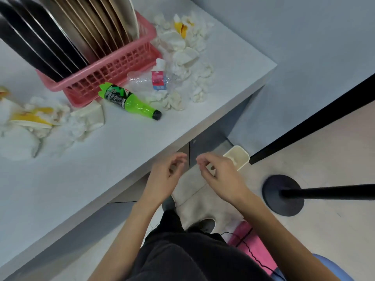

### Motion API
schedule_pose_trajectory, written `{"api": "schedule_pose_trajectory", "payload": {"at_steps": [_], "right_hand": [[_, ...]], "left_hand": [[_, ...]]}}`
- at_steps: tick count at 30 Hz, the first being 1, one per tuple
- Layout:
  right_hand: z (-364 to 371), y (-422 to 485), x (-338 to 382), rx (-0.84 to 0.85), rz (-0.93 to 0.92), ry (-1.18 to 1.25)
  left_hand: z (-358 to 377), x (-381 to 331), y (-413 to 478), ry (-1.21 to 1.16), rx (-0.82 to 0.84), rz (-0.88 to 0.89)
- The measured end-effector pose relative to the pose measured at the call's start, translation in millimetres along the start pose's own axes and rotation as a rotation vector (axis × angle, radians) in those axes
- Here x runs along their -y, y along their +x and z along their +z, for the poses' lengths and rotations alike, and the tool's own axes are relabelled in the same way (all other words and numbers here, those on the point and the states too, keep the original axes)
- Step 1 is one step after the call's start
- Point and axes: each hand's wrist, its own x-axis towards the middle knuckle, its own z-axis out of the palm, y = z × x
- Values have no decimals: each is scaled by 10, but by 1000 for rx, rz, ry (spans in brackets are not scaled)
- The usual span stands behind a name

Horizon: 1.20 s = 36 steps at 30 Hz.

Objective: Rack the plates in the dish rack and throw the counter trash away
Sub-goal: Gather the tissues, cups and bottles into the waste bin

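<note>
Hovering past the counter [121, 151] edge, left hand [165, 177] and right hand [222, 176] hang loosely curled, empty. Plates [81, 27] sit racked in the pink dish rack [113, 74] at 11 o'clock. Grip the nearer green bottle [125, 100] mid-body; release over the cream bin [241, 154] at 2 o'clock.

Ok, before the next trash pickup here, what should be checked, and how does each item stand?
1. Plates racked: plates stand on edge in the pink dish rack: ok.
2. Hands free: left hand and right hand hold nothing, fingers loosely curled: ok.
3. Counter trash gone: green bottle, clear bottle and crumpled tissues lie on the counter: not ok.
4. Bin at hand: cream bin stands on the floor beside the right hand: ok.
5. Room in the bin: its inside is partly hidden: cannot tell.
</note>
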Motion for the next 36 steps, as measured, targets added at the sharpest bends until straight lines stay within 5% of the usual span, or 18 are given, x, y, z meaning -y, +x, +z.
{"api": "schedule_pose_trajectory", "payload": {"at_steps": [9,16,36], "right_hand": [[853,483,922,237,-199,5],[1656,1060,1661,378,-322,-103],[2758,2293,2906,256,-482,-142]], "left_hand": [[-1116,379,-507,-77,-301,-62],[-2291,971,-869,-67,-340,-145],[-4319,1953,-295,136,-590,-132]]}}
